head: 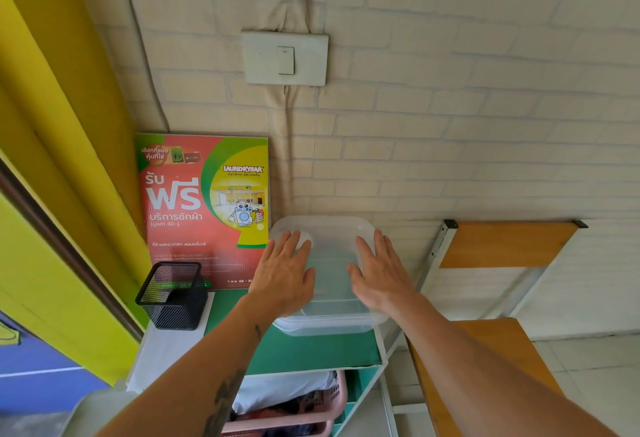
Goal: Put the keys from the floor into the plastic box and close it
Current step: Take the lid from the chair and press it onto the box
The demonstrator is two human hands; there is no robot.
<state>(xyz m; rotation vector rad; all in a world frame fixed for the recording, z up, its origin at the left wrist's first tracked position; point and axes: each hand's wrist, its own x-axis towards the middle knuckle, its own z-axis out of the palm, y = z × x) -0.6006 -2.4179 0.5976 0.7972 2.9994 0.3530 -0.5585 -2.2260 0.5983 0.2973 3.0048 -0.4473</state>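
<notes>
A translucent plastic box point(329, 324) stands on the green shelf top point(304, 350) against the wall, with its clear lid point(330, 256) lying on it. My left hand point(285, 272) rests flat on the lid's left side, fingers spread. On the lid's right side my right hand point(379, 272) lies flat in the same way. Neither hand grips anything. The keys are not visible; the cloudy plastic and my hands hide the inside of the box.
A black mesh pen holder point(173, 294) stands at the shelf's left. A red and green laundry poster point(204, 208) leans on the wall behind. A pink basket point(311, 405) sits on the lower shelf. A wooden folding chair point(491, 298) stands to the right, a light switch point(285, 59) above.
</notes>
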